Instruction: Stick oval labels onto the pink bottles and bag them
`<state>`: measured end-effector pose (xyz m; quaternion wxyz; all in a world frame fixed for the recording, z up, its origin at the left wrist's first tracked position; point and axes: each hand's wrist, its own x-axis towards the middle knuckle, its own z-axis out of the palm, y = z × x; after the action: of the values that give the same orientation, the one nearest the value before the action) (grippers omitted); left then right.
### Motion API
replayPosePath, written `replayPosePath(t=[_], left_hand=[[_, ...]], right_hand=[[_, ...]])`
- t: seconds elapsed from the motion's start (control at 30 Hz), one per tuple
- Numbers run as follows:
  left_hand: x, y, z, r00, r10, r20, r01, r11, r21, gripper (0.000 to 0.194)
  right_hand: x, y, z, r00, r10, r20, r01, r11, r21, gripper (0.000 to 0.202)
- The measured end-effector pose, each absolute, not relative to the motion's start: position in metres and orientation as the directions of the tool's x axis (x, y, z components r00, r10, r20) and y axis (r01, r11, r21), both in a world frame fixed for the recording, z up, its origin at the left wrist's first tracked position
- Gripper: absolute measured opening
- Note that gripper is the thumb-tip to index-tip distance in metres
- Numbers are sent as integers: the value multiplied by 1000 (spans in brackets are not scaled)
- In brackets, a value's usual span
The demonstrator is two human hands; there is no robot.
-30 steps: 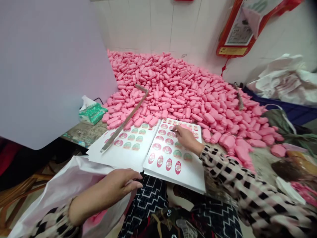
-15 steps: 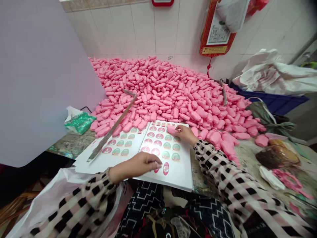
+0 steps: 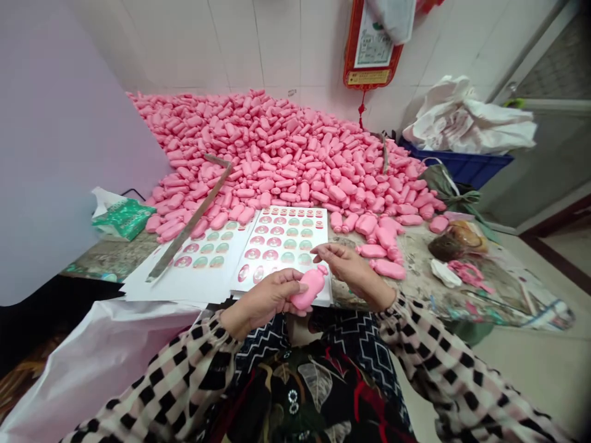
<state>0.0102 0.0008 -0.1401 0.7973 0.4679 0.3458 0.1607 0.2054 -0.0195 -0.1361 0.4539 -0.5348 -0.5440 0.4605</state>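
My left hand (image 3: 270,296) is closed round a small pink bottle (image 3: 308,290), its narrow neck tilted up and to the right. My right hand (image 3: 344,267) is just above and right of that bottle, thumb and fingertips drawn together. Whether anything thin sits between those fingertips is not visible. Under both hands lies a white stack of sticker sheets (image 3: 265,212), printed with rows of pink and green labels; its lower part is covered by my left hand and the bottle. More sticker sheets (image 3: 143,290) spread to the left, with a metal angle bar (image 3: 189,226) lying across them.
A large heap of pink bottles (image 3: 277,147) fills the back of the table against the tiled wall. A green tissue pack (image 3: 122,216) is at left beside a pale panel (image 3: 69,154). At right are a blue crate (image 3: 480,166), a brown lump (image 3: 443,246) and pink scissors (image 3: 468,274).
A pink bottle that was in my right hand over the sheet is now in my left hand, nearer my body. My right hand has come back toward me. The view has shifted right.
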Motion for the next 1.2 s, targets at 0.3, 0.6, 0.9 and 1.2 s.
replayPosePath(t=[0.3, 0.6, 0.9, 1.2], left_hand=[[11, -16, -160, 763, 499, -410, -3, 638, 770, 29], [-1, 0, -165, 738, 464, -491, 97, 646, 757, 31], [11, 58, -152, 410, 847, -337, 131, 311, 941, 27], [-6, 79, -145, 572, 649, -501, -342, 744, 573, 38]], right_hand=[[177, -45, -156, -37, 969, 246, 394, 240, -887, 29], [199, -18, -171, -43, 998, 40, 467, 56, -883, 39], [220, 10, -181, 76, 997, 2, 885, -66, -462, 19], [223, 18, -188, 60, 990, 128, 805, 28, -592, 16]])
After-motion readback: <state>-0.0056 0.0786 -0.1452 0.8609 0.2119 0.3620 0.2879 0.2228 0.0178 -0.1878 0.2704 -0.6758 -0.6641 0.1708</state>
